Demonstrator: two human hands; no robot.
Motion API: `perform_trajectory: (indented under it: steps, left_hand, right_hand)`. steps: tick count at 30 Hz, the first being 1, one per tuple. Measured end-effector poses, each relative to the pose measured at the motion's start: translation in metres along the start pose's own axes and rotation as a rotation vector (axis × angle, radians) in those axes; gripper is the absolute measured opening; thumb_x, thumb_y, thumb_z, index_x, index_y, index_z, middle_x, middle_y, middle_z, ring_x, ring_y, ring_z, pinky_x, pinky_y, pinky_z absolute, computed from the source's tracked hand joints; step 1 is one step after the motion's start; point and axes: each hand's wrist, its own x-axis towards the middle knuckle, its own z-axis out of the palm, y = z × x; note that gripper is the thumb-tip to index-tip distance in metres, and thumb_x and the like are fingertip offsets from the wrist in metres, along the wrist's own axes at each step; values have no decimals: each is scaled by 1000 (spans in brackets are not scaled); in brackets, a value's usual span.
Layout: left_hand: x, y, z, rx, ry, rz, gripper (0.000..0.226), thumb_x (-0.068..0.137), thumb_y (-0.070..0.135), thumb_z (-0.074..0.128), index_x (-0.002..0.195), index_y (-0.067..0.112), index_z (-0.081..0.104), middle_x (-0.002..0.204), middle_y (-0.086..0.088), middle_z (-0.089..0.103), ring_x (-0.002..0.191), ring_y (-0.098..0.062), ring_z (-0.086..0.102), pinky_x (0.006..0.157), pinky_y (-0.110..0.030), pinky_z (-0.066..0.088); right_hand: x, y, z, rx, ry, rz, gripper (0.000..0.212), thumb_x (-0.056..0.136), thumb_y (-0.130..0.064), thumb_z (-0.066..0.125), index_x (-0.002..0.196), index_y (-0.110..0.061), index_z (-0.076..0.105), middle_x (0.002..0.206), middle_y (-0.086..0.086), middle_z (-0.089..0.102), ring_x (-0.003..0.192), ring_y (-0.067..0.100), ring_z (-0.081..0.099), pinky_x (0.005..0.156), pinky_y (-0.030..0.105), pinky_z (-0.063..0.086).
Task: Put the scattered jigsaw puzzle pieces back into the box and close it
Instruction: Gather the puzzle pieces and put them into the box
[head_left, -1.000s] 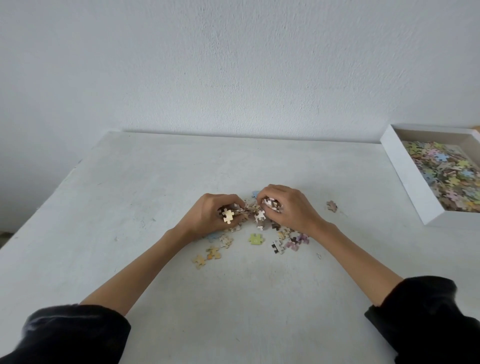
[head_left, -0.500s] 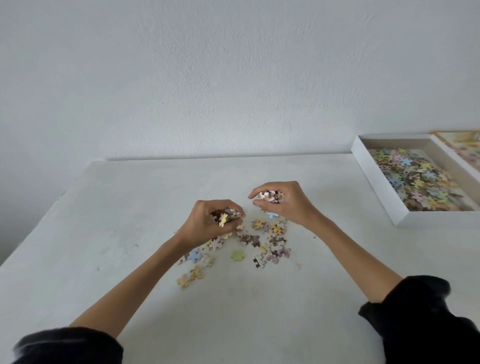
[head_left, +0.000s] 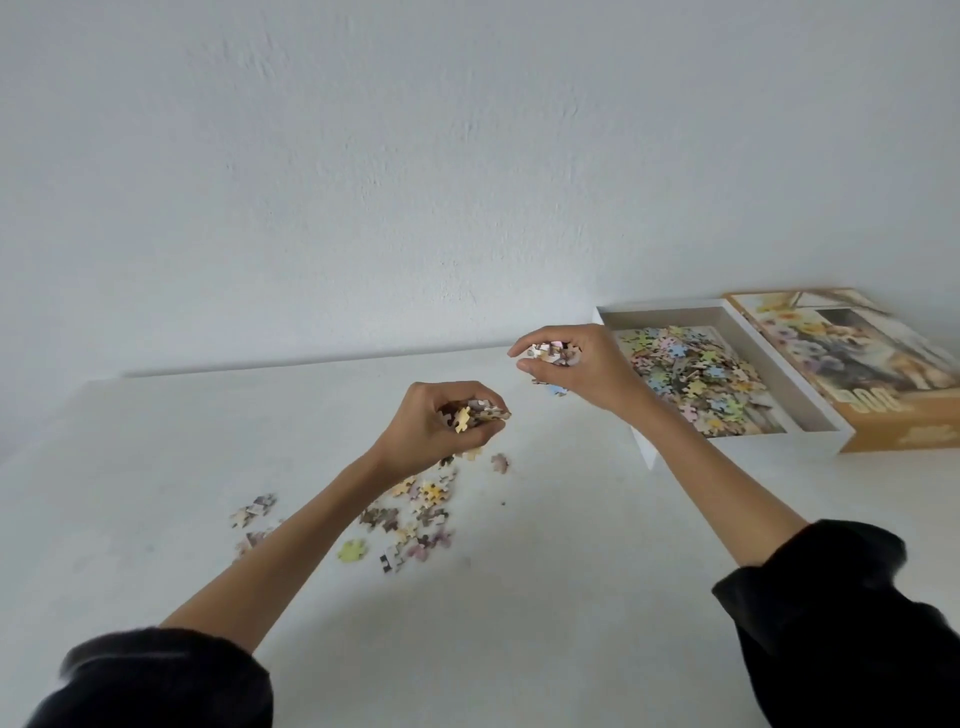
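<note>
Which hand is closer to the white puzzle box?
Right. The right hand, gripping pieces, is just left of the box; the left hand is farther left, over the scattered pile.

Right hand (head_left: 587, 369) lifted toward box (head_left: 779, 371), left hand (head_left: 431, 431) raised off table (head_left: 519, 623) — both clutching puzzle pieces (head_left: 480, 413)
</note>
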Motion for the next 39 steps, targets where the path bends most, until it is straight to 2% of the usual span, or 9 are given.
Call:
perform_trajectory:
  steps: [4,9,13,18,20,24,27,33,39]
  left_hand:
    - [38,18,38,-12,-11,21,9,80,7,69,84,15,69,66,5,66,45,-12,53,39,-16,40]
    - [89,37,90,-43,-10,52,7,80,10,69,85,15,69,63,12,64,45,-17,53,38,-15,38]
    - [124,45,135,-38,-23,55,9,79,12,71,88,12,70,66,14,64,45,-1,46,46,-10,38]
    - [158,36,184,2,-59,42,15,79,28,70,92,22,70,83,-13,70,73,-37,60,73,-45,48]
    - [168,31,199,89,-87,18,17,80,29,69,95,22,69,83,-9,70,73,-35,60,71,-45,49]
    - [177,19,216,414,-240,-59,36,76,48,67,106,28,65,111,0,61,98,-15,54,77,-30,44]
    - [174,9,219,535,-298,-96,44,76,50,65,115,29,60,123,1,48,116,-16,42,96,-38,38]
    - [169,2,225,854,-327,-125,54,89,54,43,137,28,37,139,-3,40,129,-20,36,106,-39,28]
    - [169,9,235,934,-162,-98,44,96,22,40,138,14,32,144,-13,33,133,-30,32,109,-40,27]
  right_hand:
    - [-5,19,-57,-64,42,10,9,81,-18,68,89,-20,71,84,12,72,70,18,68,69,31,53]
    - [-8,49,-121,-126,72,8,10,80,-16,69,90,-18,72,93,0,73,89,7,66,87,19,47]
    - [-6,79,-159,-184,59,32,10,81,-20,69,89,-17,72,92,-9,70,92,-6,62,90,11,41]
    - [-3,119,-182,-210,1,61,10,80,-22,69,89,-19,72,91,-8,70,88,-7,62,88,14,42]
    - [-4,136,-184,-248,-36,108,9,82,-22,67,89,-19,71,92,-5,70,77,-9,61,77,9,43]
    - [-11,169,-185,-310,-74,204,12,84,-31,63,92,-27,70,97,-7,70,88,17,65,83,43,51]
    - [-14,178,-187,-305,-63,206,16,84,-33,62,97,-28,69,94,-6,69,89,10,62,84,43,51]
    - [-11,190,-183,-466,-125,181,17,84,-21,63,100,-21,69,118,0,64,115,19,53,103,43,37]
    - [-12,196,-183,-475,-37,123,22,90,-15,53,107,-20,67,123,2,60,116,21,51,102,42,38]
